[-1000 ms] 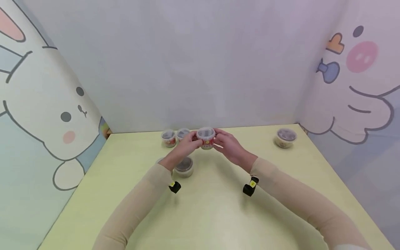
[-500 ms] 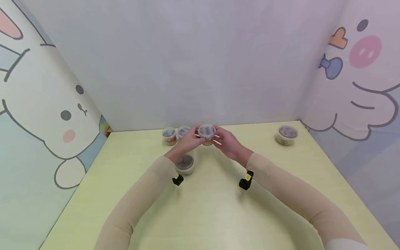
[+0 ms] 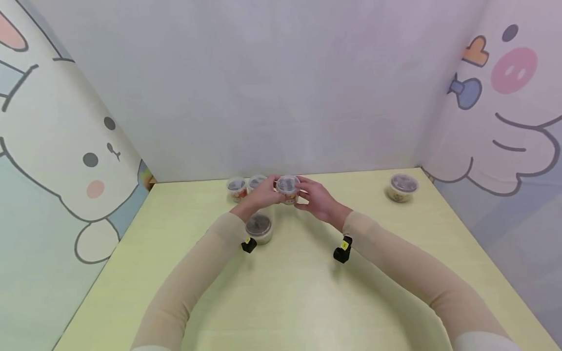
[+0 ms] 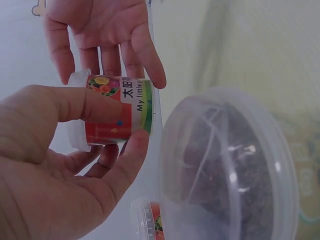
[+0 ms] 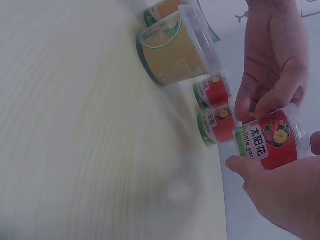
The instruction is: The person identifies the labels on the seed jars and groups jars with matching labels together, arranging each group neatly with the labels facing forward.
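Observation:
A small clear lidded plastic cup (image 3: 288, 186) with a red flower label is held up near the back of the table. My left hand (image 3: 263, 194) grips it from the left, with thumb and fingers round the label in the left wrist view. From the other side my right hand (image 3: 321, 202) holds the same cup (image 5: 275, 142); its thumb is at the base and a finger at the lid in the right wrist view. Two similar cups, one at the far left (image 3: 237, 189) and one beside it (image 3: 256, 182), stand behind the left hand.
A larger lidded tub (image 3: 259, 227) with dark contents stands beside the left forearm. Another lidded tub (image 3: 402, 187) sits at the back right. In the right wrist view a further red-labelled cup (image 5: 166, 9) shows behind the tan-labelled tub (image 5: 172, 50). A pale wall (image 3: 281, 97) rises behind the table.
The cup stays between both hands in nearly the same spot. My right fingers reach slightly further over its lid. The whole head view has shifted a little.

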`<state>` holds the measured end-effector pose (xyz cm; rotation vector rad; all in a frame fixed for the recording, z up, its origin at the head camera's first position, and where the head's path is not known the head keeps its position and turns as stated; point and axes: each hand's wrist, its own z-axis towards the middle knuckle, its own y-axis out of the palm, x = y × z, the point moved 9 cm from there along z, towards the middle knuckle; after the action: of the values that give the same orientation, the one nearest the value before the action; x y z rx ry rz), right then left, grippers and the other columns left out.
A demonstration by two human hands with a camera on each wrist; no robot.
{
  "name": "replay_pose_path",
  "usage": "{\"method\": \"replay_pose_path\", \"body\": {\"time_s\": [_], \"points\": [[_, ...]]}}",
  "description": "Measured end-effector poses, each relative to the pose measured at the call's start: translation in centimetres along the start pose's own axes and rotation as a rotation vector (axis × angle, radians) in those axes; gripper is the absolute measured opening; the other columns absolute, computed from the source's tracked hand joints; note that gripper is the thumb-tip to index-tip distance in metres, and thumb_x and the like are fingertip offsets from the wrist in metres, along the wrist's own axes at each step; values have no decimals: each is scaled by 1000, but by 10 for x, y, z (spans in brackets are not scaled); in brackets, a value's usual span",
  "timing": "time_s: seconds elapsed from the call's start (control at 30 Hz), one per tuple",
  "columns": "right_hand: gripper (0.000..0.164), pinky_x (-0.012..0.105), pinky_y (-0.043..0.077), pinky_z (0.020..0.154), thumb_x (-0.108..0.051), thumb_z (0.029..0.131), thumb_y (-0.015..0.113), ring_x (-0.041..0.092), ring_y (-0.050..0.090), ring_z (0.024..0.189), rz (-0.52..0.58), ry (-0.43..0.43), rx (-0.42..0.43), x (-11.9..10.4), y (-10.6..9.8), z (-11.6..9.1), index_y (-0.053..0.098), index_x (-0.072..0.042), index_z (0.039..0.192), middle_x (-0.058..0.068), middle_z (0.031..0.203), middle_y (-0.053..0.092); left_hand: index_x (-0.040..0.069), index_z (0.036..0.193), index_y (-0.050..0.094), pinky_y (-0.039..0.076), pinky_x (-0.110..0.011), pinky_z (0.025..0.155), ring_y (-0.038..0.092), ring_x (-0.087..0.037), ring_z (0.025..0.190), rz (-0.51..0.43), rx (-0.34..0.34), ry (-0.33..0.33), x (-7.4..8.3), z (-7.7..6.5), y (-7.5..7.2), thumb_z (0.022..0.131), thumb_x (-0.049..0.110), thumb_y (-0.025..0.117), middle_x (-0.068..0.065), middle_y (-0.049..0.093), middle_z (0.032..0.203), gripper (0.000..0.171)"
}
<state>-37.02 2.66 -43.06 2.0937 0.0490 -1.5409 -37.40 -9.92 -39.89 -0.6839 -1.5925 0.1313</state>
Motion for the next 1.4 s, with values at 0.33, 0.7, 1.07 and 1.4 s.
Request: {"method": "replay_pose_path", "body": {"time_s": [0.33, 0.7, 1.07, 1.4], "points": [[53, 60, 36, 110, -17, 108, 51, 31, 32, 146, -105, -14, -15, 0, -1, 10, 33, -7, 157, 14, 156, 36, -4, 148, 37, 55, -36, 81, 58, -28, 102, 108, -43, 55, 5, 6, -7, 86, 1, 71, -23, 53, 130, 71], [55, 59, 41, 107, -18, 106, 56, 28, 37, 143, -55, -43, 117, 12, -6, 40, 36, -7, 156, 12, 154, 40, 5, 152, 42, 38, -47, 111, 46, -32, 136, 619, -37, -7, 9, 22, -26, 93, 23, 73, -14, 49, 150, 69], [54, 48, 46, 105, -8, 106, 50, 30, 43, 138, 11, -51, 176, 24, -9, 59, 32, -5, 158, 15, 154, 39, 5, 148, 43, 56, -37, 74, 59, -26, 88, 576, -65, -146, -4, 33, -25, 93, 22, 75, -17, 55, 133, 66], [54, 46, 47, 105, -6, 105, 52, 33, 48, 134, 35, -78, 199, 30, -11, 70, 35, -7, 157, 17, 151, 43, 1, 130, 50, 59, -38, 68, 60, -25, 71, 529, -52, -220, -14, 37, -19, 100, 20, 63, -17, 59, 112, 37]]}}
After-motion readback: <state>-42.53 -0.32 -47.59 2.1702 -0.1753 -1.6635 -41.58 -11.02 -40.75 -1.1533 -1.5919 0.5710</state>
